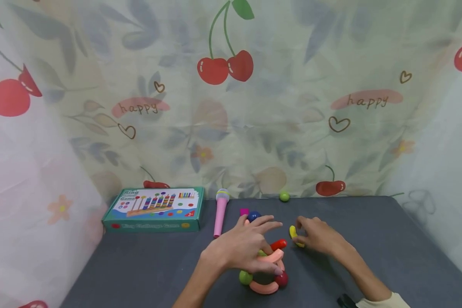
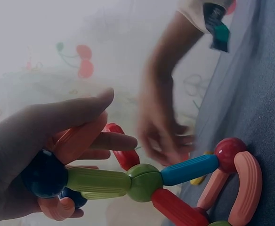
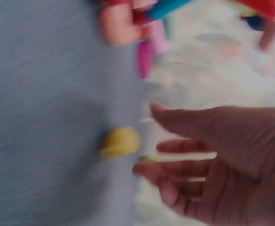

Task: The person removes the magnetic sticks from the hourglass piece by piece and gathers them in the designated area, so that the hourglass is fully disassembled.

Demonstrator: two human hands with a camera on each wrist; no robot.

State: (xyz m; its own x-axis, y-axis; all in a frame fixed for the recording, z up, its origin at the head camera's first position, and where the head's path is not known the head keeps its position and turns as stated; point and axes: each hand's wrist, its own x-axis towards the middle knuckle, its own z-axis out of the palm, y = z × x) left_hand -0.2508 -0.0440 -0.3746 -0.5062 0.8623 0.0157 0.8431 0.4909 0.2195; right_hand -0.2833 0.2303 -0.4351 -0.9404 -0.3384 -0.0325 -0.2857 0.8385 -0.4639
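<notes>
A figure of magnetic sticks and balls stands on the table, with a green ball (image 2: 145, 182) in its middle and a dark red ball (image 1: 281, 279) at its base. My left hand (image 1: 240, 246) reaches over its top; thumb and fingers hold it around a pink curved stick (image 2: 81, 141). Close to the left palm is a dark blue ball (image 2: 45, 173). To the right, a yellow curved stick (image 1: 294, 236) lies on the table. My right hand (image 1: 318, 235) is right beside it, fingers apart; in the blurred right wrist view the yellow stick shows just beyond the fingertips.
On the table (image 1: 146, 265), a boxed ring game (image 1: 155, 209) lies at the back left, beside a pink toy microphone (image 1: 220, 212). Behind the figure are a magenta piece (image 1: 244, 211) and a blue ball (image 1: 254, 216). A green ball (image 1: 284, 196) sits by the patterned curtain (image 1: 246, 141).
</notes>
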